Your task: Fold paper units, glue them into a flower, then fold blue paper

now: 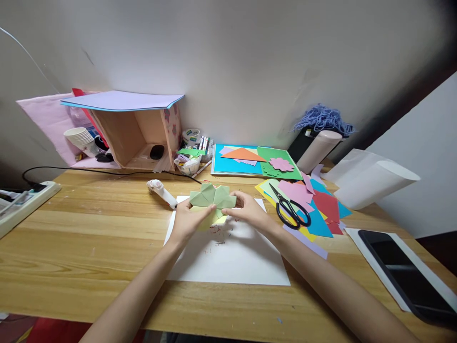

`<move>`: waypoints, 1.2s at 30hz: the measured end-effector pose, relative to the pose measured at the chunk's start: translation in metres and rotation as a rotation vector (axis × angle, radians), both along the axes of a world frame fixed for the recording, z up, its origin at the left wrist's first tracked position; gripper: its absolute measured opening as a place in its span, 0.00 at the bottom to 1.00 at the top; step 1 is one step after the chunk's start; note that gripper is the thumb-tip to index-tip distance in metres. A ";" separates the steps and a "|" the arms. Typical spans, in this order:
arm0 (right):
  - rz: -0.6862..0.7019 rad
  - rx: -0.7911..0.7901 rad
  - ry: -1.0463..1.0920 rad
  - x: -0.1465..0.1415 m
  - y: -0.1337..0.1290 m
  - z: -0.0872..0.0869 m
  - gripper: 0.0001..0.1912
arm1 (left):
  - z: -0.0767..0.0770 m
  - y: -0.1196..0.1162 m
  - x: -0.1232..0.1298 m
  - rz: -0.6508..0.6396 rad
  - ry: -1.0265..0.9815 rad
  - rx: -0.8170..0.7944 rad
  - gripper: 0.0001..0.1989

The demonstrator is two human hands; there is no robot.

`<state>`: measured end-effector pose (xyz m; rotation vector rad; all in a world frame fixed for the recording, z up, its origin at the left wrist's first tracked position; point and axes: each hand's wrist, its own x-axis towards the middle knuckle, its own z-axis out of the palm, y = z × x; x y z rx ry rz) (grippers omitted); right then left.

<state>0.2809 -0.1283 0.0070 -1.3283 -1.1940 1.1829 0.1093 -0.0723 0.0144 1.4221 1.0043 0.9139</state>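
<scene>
Above a white sheet of paper (228, 262) on the wooden table, both my hands hold a folded light-green paper flower (217, 195) with crease lines running to its centre. My left hand (189, 219) grips its left side, the thumb pressed near the middle. On the right edge, my right hand (246, 207) pinches a petal between thumb and fingers. Pale yellow paper (207, 222) shows beneath the green one; whether the two are joined I cannot tell. Small reddish scraps lie on the white sheet below. A white glue gun (161, 193) rests just left of the sheet.
Black-handled scissors (291, 209) lie on a pile of coloured paper (328, 205) at the right. Farther right is a phone (400, 271). A pink paper flower (281, 164) lies on green paper behind. An open box (134, 136) and a power strip (26, 205) are at the left.
</scene>
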 end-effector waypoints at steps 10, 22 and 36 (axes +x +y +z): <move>0.116 0.054 0.074 0.009 0.002 0.004 0.20 | -0.005 0.008 -0.003 0.015 -0.017 -0.137 0.22; 0.178 0.017 0.134 0.003 -0.003 0.009 0.27 | 0.005 -0.004 0.000 -0.038 0.009 0.159 0.14; 0.124 0.034 -0.101 0.001 0.000 -0.002 0.13 | 0.002 -0.006 0.000 -0.138 0.021 0.252 0.11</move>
